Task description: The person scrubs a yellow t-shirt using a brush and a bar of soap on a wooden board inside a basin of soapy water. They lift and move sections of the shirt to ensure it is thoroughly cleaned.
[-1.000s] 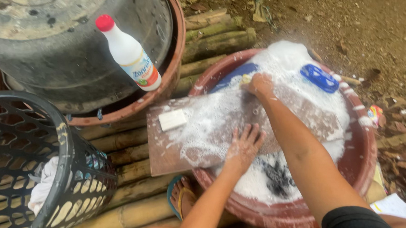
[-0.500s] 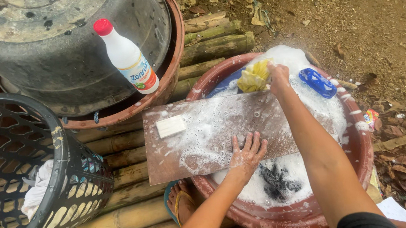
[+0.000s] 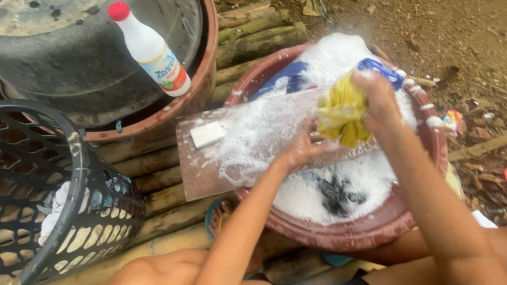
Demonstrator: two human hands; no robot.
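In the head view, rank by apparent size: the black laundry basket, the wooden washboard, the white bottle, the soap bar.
1. Black laundry basket, though it is nearest the camera and cut off.
2. Wooden washboard.
3. White bottle.
4. Soap bar.

Yellow cloth (image 3: 342, 115) hides left hand (image 3: 304, 148) fingertips.

Both forearms extend forward, converging. Right hand (image 3: 376, 102) raised, fingers curled closed in a grip, wrist bent. Left hand (image 3: 301, 148) lower, soapy, fingers reaching toward the right hand.
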